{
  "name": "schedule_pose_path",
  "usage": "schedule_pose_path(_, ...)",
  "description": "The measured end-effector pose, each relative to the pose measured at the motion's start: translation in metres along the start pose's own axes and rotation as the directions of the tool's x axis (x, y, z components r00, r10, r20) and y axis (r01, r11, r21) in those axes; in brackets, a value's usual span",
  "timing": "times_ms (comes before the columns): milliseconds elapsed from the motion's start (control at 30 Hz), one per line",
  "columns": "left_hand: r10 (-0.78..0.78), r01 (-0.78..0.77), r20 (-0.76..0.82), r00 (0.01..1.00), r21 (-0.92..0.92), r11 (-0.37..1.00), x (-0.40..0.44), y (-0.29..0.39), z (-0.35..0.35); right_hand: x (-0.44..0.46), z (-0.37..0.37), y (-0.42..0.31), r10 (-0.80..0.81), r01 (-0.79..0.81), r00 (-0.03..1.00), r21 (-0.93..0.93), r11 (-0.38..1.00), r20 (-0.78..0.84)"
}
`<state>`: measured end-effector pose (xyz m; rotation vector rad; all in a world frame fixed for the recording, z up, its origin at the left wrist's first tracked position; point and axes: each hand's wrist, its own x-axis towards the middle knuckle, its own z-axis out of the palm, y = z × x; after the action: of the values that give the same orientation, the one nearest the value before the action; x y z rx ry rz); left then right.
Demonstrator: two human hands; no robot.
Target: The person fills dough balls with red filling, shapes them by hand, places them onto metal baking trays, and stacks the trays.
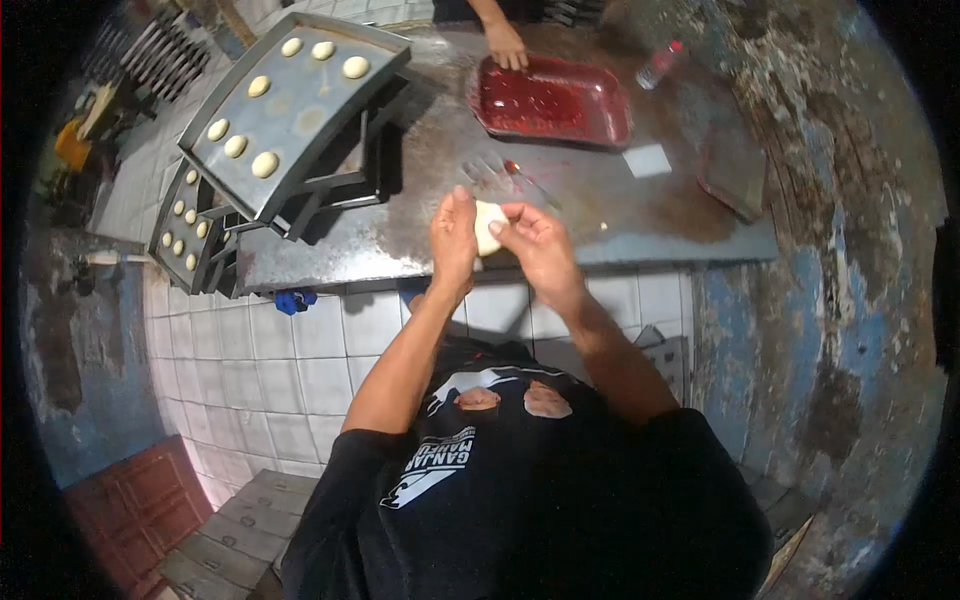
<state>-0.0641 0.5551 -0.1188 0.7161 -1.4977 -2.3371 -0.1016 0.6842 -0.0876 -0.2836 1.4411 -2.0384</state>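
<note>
A pale piece of dough [487, 228] is held between my two hands above the near edge of the metal table [350, 255]. My left hand [455, 236] is closed on its left side, thumb up. On the right side, my right hand [537, 247] pinches the dough with thumb and fingers. Just beyond my hands lie a spoon [530, 182] with red on its bowl and a clear, hard to make out item beside it. Several round dough pieces [265, 164] rest on a large metal tray [300, 190] at the upper left.
A red-coated basin [612, 105] stands at the back, with another person's hand [506, 46] at its rim. A bottle [660, 65], a white square [648, 161] and a dark tray [735, 175] lie to the right. A lower tray [172, 262] holds more dough.
</note>
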Motion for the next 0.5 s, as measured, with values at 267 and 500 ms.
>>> schedule_pose_path(267, -0.125, 0.060, 0.159, 0.979, 0.361, 0.931, -0.029, -0.135, -0.021, -0.013, -0.066, 0.066, -0.306, 0.441, 0.865, -0.893, 0.088, 0.397)
schedule_pose_path(500, -0.349, 0.344, 0.174, 0.921, 0.060, 0.937, 0.043, -0.084, 0.005, 0.096, -0.113, 0.028, -0.249, 0.163, 0.968, -0.768, 0.620, 0.004)
